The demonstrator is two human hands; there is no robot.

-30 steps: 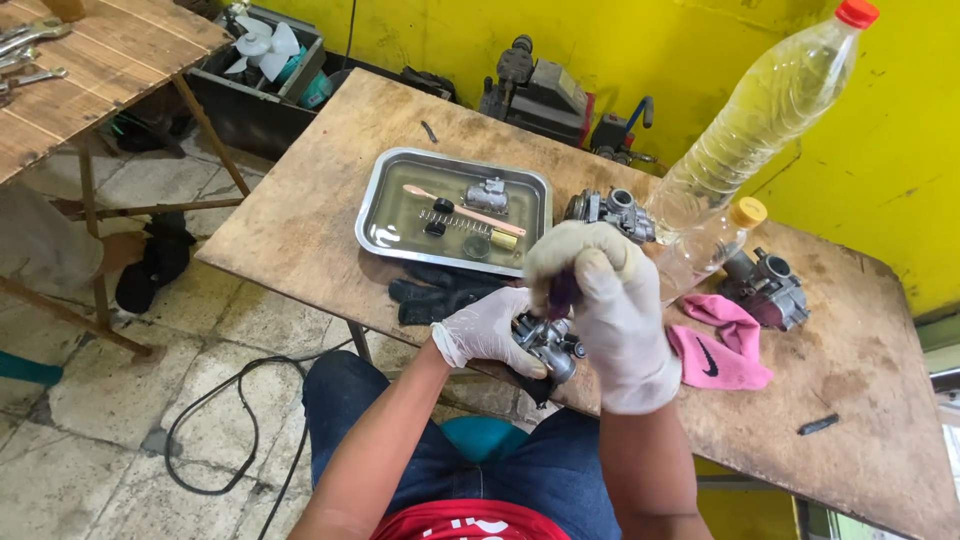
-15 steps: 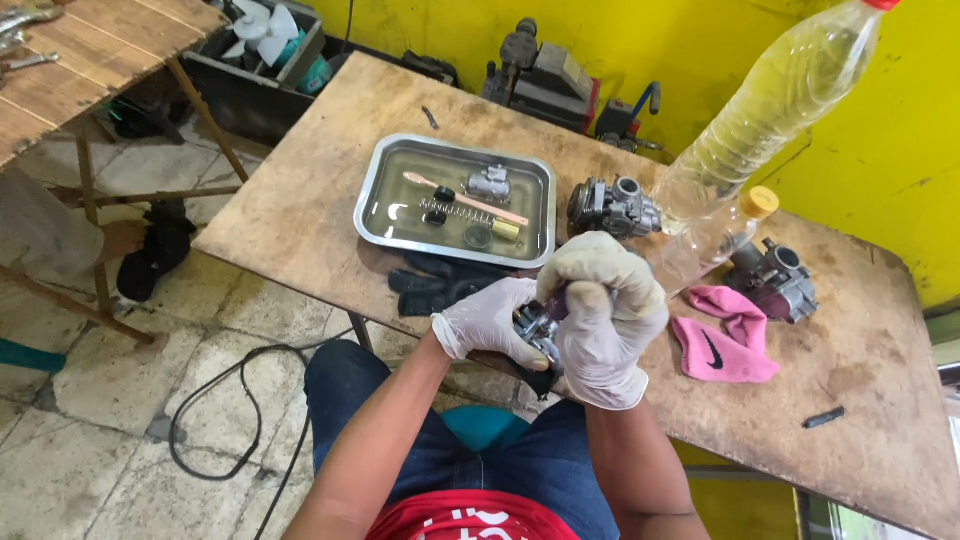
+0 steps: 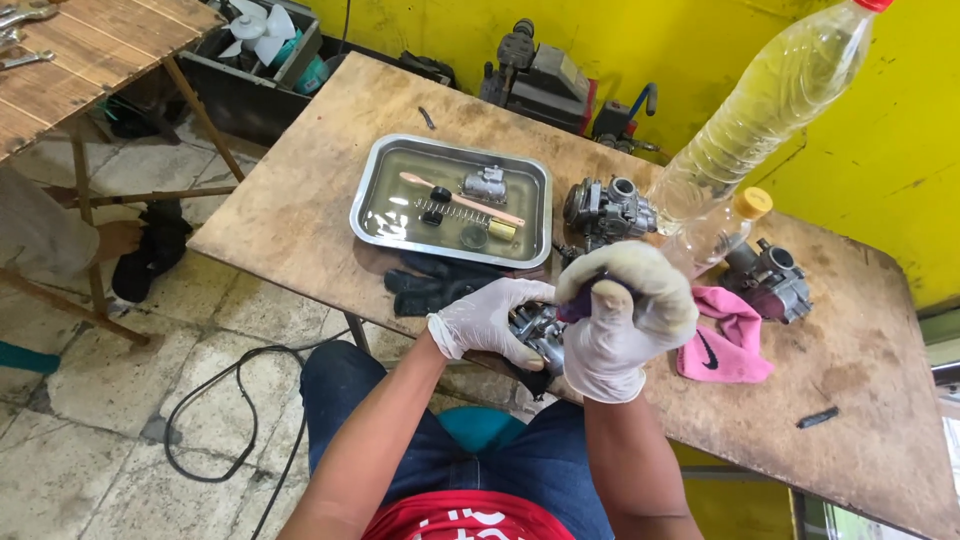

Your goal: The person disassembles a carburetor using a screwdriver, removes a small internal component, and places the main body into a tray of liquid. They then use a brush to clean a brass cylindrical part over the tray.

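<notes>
Both my hands wear white gloves and meet at the near edge of a wooden table (image 3: 300, 200). My left hand (image 3: 490, 320) grips a grey metal carburetor (image 3: 538, 332) from the left. My right hand (image 3: 625, 315) is closed around a dark purple tool handle (image 3: 580, 298) pressed down onto the carburetor; the tool's tip is hidden. A metal tray (image 3: 372, 190) of liquid with a brush, a spring and small parts lies just beyond my hands.
A black glove (image 3: 430, 285) lies by the tray. Two more carburetors (image 3: 605, 210) (image 3: 775, 280), a pink cloth (image 3: 730, 340) and a tilted clear bottle (image 3: 770, 110) of yellowish liquid stand to the right. A black cable (image 3: 230, 400) lies on the tiled floor.
My right hand has shifted its grip on top of the carburetor and now shows the purple handle. The view has moved closer to the table.
</notes>
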